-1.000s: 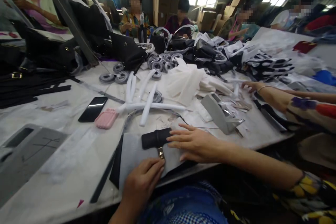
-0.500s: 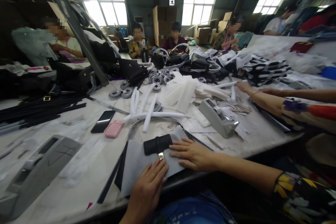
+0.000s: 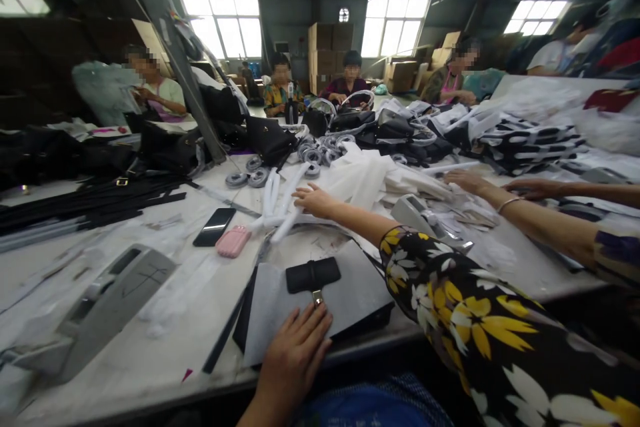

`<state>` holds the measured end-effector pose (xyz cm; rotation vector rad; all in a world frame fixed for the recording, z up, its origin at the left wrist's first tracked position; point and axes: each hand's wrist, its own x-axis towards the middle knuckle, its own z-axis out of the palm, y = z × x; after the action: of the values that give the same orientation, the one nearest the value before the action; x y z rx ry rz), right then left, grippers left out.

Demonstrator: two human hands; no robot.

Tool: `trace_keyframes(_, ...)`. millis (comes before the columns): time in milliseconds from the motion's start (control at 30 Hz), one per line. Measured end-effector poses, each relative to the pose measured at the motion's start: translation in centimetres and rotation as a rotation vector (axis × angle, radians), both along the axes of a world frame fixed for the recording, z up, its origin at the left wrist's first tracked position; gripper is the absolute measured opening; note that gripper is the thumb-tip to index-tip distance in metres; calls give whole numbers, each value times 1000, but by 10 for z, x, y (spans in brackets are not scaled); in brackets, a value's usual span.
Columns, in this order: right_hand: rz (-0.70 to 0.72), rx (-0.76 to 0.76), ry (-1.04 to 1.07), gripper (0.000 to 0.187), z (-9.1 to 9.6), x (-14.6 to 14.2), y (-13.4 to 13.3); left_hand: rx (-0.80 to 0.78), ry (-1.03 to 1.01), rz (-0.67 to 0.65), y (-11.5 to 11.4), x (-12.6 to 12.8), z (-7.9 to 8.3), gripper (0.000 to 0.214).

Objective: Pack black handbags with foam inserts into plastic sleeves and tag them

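Observation:
My left hand (image 3: 296,352) lies flat, fingers stretched, on a grey sheet (image 3: 273,303) at the table's near edge, fingertips just below a small gold clasp (image 3: 317,297). Above the clasp sits a rolled black strap piece (image 3: 313,275). My right hand (image 3: 313,201), sleeve in a yellow flower print, reaches far over the table. It rests with curled fingers on one of the white foam tubes (image 3: 285,223); whether it grips the tube I cannot tell.
A black phone (image 3: 215,227) and a pink case (image 3: 233,241) lie left of the tubes. Grey tape dispensers stand at left (image 3: 107,307) and right (image 3: 420,213). Black straps (image 3: 90,203), bags and grey rolls (image 3: 247,179) crowd the far table. A co-worker's arms (image 3: 520,210) reach in from the right.
My right hand has left the grey sheet and gone forward to the white foam tubes. The left hand stayed on the sheet. The view has tilted up.

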<state>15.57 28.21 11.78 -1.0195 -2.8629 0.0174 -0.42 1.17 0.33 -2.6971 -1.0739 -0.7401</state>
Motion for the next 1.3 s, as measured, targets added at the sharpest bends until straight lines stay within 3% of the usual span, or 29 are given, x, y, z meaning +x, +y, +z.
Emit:
trace_keyframes(100, 42, 81, 34, 24, 16, 9, -26, -48, -55, 5, -1, 1, 1, 40)
trace_keyframes(200, 108, 161, 106, 29, 25, 29, -84, -86, -94, 2, -1, 2, 2, 39)
trace_keyframes(300, 135, 127, 114, 32, 22, 53, -141, -102, -129, 4, -1, 3, 2, 39)
trace_keyframes(367, 112, 127, 95, 32, 15, 67, -159, -107, -150, 1, -2, 3, 3, 40)
trace_keyframes(433, 36, 157, 89, 32, 8, 74, -155, -118, -153, 2, -2, 4, 4, 40)
trace_keyframes(567, -159, 210, 113, 33, 0, 68, -112, -102, -87, 4, -2, 2, 6, 41)
trace_keyframes(633, -166, 192, 125, 32, 1, 56, -102, -82, -54, 4, -2, 1, 4, 41)
trace_keyframes(700, -98, 150, 152, 32, 4, 46, -112, -75, -41, 3, -2, 0, 1, 43)
trace_keyframes(800, 74, 66, 223, 36, 8, 42, -164, -100, -68, 3, -1, 0, -5, 42)
trace_keyframes(933, 201, -85, 278, 46, 10, 62, -250, -197, -131, 16, 0, -1, -5, 39)
trace_keyframes(1000, 186, -91, 349, 39, 2, 76, -281, -255, -134, -4, 3, -3, 3, 41)
trace_keyframes(1100, 91, 18, 436, 29, -25, 91, -309, -434, -148, -30, 13, -8, 22, 45)
trace_keyframes(1200, -26, 166, 443, 28, -57, 93, -316, -633, -167, -42, 25, -12, 40, 43)
trace_keyframes(1300, -82, 265, 439, 28, -84, 82, -310, -712, -158, -47, 33, -13, 49, 39)
